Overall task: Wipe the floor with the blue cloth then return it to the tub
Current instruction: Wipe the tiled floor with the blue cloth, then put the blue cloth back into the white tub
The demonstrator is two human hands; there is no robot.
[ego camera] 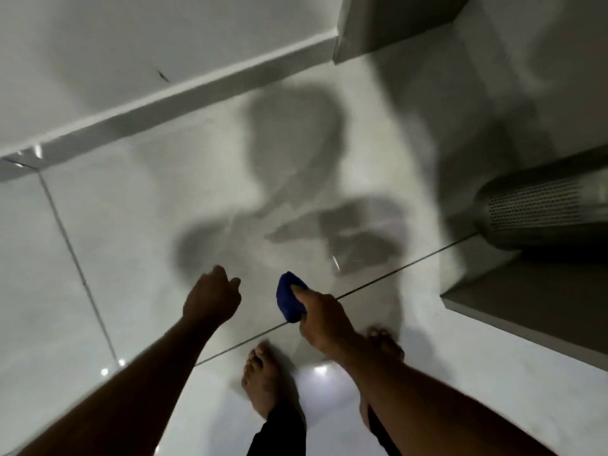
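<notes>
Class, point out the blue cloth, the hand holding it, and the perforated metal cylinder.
blue cloth (289, 299): head view, middle of the bunched fabric.
right hand (324, 319): head view, back of the hand gripping the cloth.
perforated metal cylinder (539, 209): head view, its perforated side wall.

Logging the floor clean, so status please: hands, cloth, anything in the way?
Right hand grips blue cloth, bunched. Left hand curled, empty. Tub not in view. Perforated metal cylinder at right.

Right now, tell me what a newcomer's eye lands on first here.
The blue cloth, bunched in the right hand at centre, is the only strong colour. Beyond it the person's dark shadow sprawls over the pale floor tiles, and a perforated metal cylinder juts in at the right edge.
</notes>
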